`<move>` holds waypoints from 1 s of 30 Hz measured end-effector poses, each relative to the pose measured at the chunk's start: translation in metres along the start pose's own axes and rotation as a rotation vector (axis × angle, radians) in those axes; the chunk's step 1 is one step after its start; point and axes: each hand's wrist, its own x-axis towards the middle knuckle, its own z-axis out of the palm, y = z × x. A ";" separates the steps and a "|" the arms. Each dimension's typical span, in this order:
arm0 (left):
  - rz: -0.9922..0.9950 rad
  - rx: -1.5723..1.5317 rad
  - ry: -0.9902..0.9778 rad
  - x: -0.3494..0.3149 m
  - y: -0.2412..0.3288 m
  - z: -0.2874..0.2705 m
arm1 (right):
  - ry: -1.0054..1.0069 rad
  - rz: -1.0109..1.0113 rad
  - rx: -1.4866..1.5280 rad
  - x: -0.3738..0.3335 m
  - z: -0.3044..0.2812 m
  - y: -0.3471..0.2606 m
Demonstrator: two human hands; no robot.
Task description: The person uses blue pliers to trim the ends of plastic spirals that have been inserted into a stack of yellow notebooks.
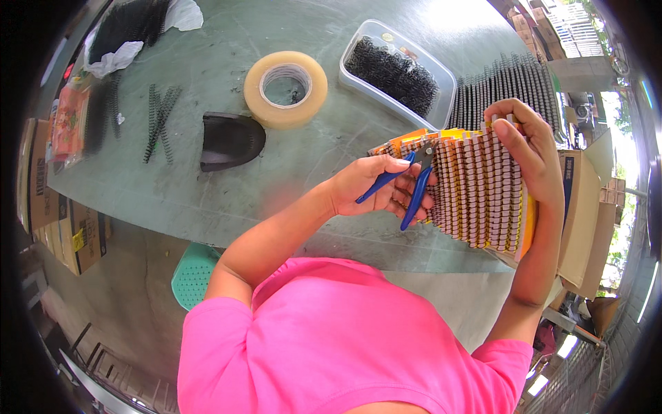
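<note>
My left hand [361, 178] sits right of the frame's centre, fingers loosely closed around a pair of blue-handled cutters [418, 193]. Their handles stand apart and their dark tips point to the upper right, over the stack of spiral notebooks [479, 186]. I can't tell whether those tips touch a coil.

The stack fills the right of the frame, its rows of coil bindings facing up and orange and yellow covers showing at its edges. My right hand [532, 153] is bent over its upper right corner, thumb and fingers partly closed on it; I can't see how firmly.

Above the stack, a clear plastic box [376, 98] holds black coils, and more dark coils [509, 86] lie in rows at upper right. Towards upper centre a roll of tape [256, 86] lies on the green table [296, 176], with a black cover [231, 141] at its lower left. Some loose coils [160, 119] cross at upper left.
</note>
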 end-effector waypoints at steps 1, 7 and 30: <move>-0.020 0.002 -0.006 0.002 0.000 -0.002 | -0.005 0.005 -0.003 0.000 0.000 -0.001; -0.087 -0.055 -0.072 0.009 0.002 -0.002 | -0.004 0.045 -0.023 -0.002 -0.002 0.000; -0.057 0.024 -0.051 0.011 0.000 -0.010 | 0.000 0.027 -0.006 -0.002 0.000 -0.003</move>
